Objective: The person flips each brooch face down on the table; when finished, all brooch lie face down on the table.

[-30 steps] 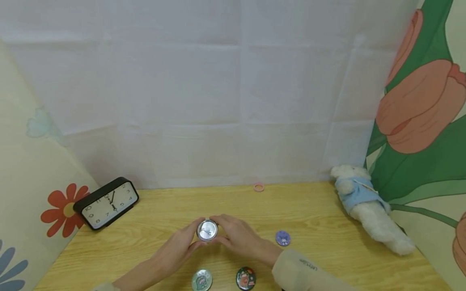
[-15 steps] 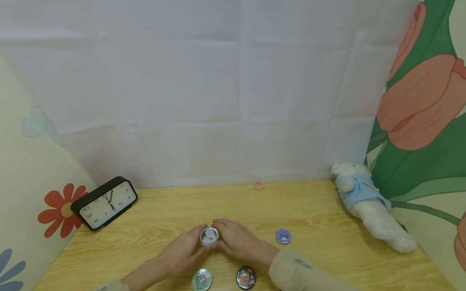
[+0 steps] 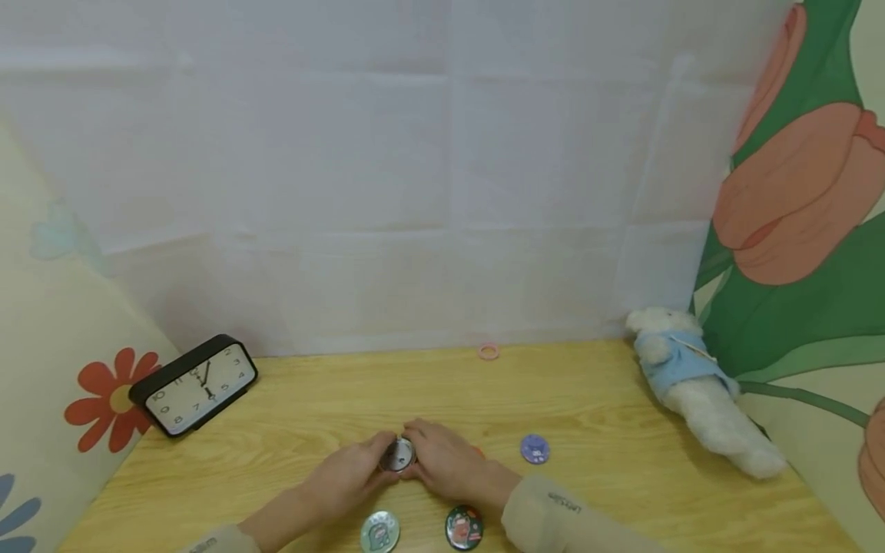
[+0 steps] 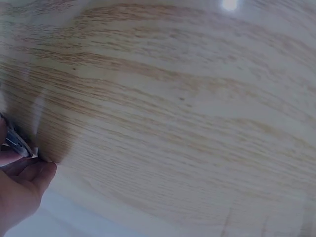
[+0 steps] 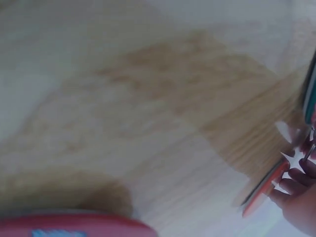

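Observation:
Between both hands, low in the middle of the head view, is a round pin badge [image 3: 397, 455], its silvery back turned up. My left hand [image 3: 349, 471] pinches its left side with thumb and fingers. My right hand [image 3: 442, 463] grips the right side, covering part of the rim. In the left wrist view, the badge's dark edge [image 4: 17, 143] shows between the fingers of the left hand [image 4: 22, 192]. The right hand's curled fingers [image 5: 296, 185] appear at the right wrist view's edge, near an orange-rimmed disc [image 5: 264, 187].
Nearer the front lie a pale green badge [image 3: 380, 531] and a dark green badge [image 3: 464, 528]. A purple badge [image 3: 535, 448] lies right of the hands. A pink ring [image 3: 488, 351] sits at the back, a black clock [image 3: 197, 386] at left, a plush toy [image 3: 698, 392] at right.
Both hands have shifted slightly toward the front with the badge, and their fingers now cover more of its rim. A small orange edge has come into view behind the right hand.

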{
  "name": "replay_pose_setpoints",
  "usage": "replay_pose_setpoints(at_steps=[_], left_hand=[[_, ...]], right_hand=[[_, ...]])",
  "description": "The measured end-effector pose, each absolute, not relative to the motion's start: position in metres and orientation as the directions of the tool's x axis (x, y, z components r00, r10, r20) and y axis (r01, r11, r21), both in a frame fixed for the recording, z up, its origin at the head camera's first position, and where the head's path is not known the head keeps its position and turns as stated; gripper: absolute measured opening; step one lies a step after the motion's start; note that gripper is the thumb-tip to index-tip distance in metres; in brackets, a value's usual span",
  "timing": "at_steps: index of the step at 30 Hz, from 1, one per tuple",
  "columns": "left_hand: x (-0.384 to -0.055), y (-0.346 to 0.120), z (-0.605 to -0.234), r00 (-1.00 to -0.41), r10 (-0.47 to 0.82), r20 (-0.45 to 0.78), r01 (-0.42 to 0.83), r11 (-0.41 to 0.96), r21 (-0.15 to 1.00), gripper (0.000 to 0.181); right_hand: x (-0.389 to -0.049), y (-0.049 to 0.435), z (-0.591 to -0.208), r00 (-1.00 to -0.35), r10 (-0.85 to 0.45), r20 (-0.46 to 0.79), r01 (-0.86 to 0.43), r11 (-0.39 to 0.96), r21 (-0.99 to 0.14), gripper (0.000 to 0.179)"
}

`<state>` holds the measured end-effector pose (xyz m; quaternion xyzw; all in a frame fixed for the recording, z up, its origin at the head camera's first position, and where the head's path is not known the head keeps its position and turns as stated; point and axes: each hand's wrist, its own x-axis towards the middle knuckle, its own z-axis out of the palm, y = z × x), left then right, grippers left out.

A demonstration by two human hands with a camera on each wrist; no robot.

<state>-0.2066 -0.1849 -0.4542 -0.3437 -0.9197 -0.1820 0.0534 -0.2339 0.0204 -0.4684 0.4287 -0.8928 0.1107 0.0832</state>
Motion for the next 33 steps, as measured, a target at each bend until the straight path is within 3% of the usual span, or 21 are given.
replay_pose_setpoints(at_steps=[8,15,19,26,33], left_hand=[[-0.203,-0.183,-0.460,-0.732,0.609,0.304,0.674,0.713,0.195,0.035],[-0.203,-0.180,-0.463,-0.719,0.611,0.331,0.677,0.723,0.137,0.044],[-0.204,-0.180,-0.461,-0.729,0.615,0.302,0.674,0.722,0.156,0.049],[-0.206,-0.174,-0.455,-0.757,0.605,0.246,0.652,0.723,0.228,0.056],[-0.206,-0.154,-0.445,-0.789,0.573,0.223,0.615,0.738,0.278,0.059]], right_hand=[[-0.234,0.022,-0.470,-0.615,-0.752,0.239,-0.788,0.598,-0.146,0.052],[-0.236,0.023,-0.470,-0.625,-0.747,0.226,-0.780,0.607,-0.151,0.051],[-0.237,0.024,-0.469,-0.628,-0.750,0.210,-0.778,0.612,-0.142,0.053],[-0.236,0.033,-0.461,-0.683,-0.709,0.174,-0.727,0.641,-0.244,0.051],[-0.236,0.060,-0.458,-0.677,-0.714,0.178,-0.735,0.638,-0.230,0.055]])
